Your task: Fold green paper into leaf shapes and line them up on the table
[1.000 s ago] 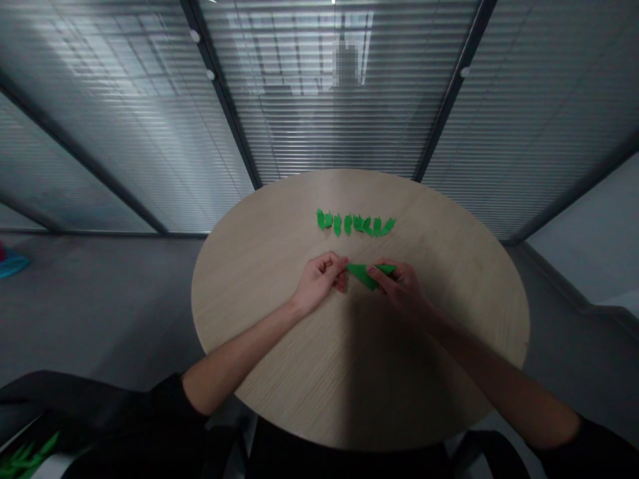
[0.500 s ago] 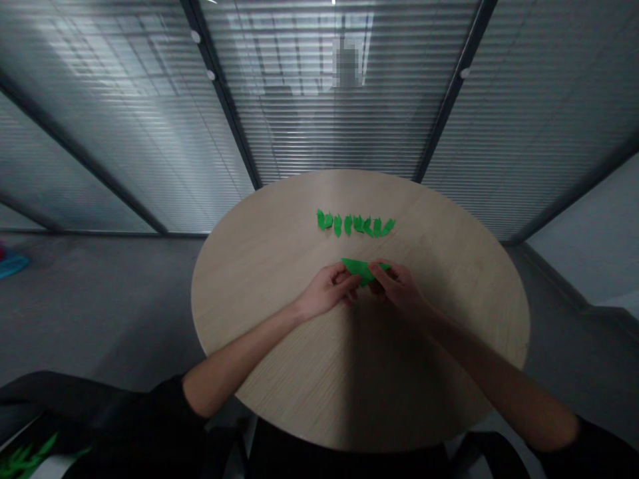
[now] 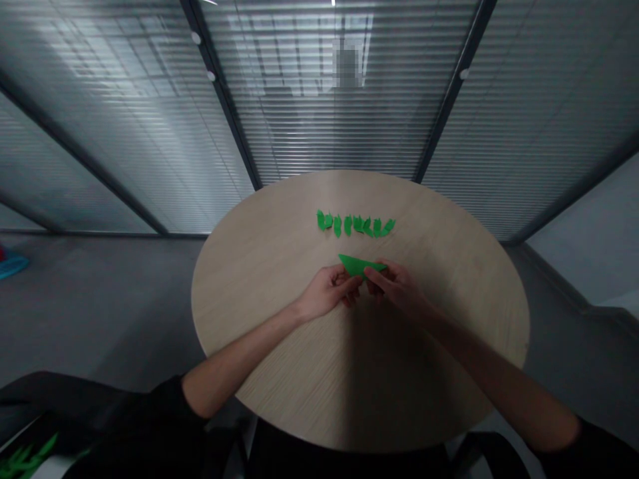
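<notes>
A green piece of folded paper (image 3: pixel 355 265), roughly triangular, is held between both hands above the round table (image 3: pixel 279 253). My left hand (image 3: pixel 329 291) pinches its lower left side, thumb in front. From the right, my right hand (image 3: pixel 392 283) grips the other side with its thumb pressed on the lower edge. Several fingers of both hands are hidden behind or under the paper. Beyond the hands, several small green folded paper pieces (image 3: pixel 348 225) lie in a row on the wooden tabletop.
Glass panels with blinds (image 3: pixel 339 133) stand right behind the table. At bottom left, several green pieces (image 3: pixel 30 459) lie beside something white. A blue object (image 3: pixel 12 265) is on the floor at far left. A dark chair part (image 3: pixel 492 452) shows at the near edge.
The green paper has shifted slightly up and left and turned a little. My right thumb has slid left along its lower edge. The row of pieces is unchanged.
</notes>
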{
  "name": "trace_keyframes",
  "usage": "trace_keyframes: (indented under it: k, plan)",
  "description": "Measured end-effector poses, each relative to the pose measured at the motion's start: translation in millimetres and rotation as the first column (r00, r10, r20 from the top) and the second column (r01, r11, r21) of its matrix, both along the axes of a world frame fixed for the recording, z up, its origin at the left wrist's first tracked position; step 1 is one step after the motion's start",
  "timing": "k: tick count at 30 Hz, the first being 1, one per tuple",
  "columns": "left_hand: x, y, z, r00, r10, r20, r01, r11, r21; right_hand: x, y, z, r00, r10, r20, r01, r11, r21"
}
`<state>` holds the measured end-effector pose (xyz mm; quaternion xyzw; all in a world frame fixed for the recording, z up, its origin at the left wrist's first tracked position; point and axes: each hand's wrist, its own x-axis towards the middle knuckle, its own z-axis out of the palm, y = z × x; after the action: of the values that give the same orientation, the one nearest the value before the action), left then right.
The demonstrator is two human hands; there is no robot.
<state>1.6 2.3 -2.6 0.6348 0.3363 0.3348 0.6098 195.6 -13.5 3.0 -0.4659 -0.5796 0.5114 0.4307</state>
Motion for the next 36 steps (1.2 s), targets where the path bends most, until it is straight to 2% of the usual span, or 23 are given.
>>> trace_keyframes:
  k: [7, 17, 21, 25, 29, 36]
  plan:
    - [0, 0, 1.7, 0.999, 0.021, 0.028, -0.022, 1.000, 0.010, 4, 1, -3.3, 0.981, 0.131, -0.145, -0.147, 0.984, -0.102]
    - [0, 1, -2.7, 0.982, -0.172, 0.081, 0.174, 0.984, -0.028, 3, -2, -5.3, 0.968, 0.242, -0.069, -0.249, 0.961, -0.118]
    - [-2, 2, -5.8, 0.983, -0.175, 0.054, 0.178, 0.983, -0.043, 4, -2, -5.0, 0.952, 0.294, -0.085, -0.303, 0.944, -0.127]
    - [-3, 2, -3.7, 0.987, -0.156, 0.026, 0.157, 0.987, -0.040, 5, -1, 0.0, 0.959, 0.267, -0.098, -0.278, 0.951, -0.133]
    - [-3, 2, -0.4, 0.987, -0.149, 0.052, 0.151, 0.988, -0.042, 10, 0, 5.7, 0.976, 0.169, -0.138, -0.187, 0.973, -0.136]
    - [-4, 1, 2.5, 0.987, -0.159, 0.011, 0.159, 0.987, -0.031, 18, 6, 2.3, 0.986, 0.086, -0.143, -0.113, 0.975, -0.193]
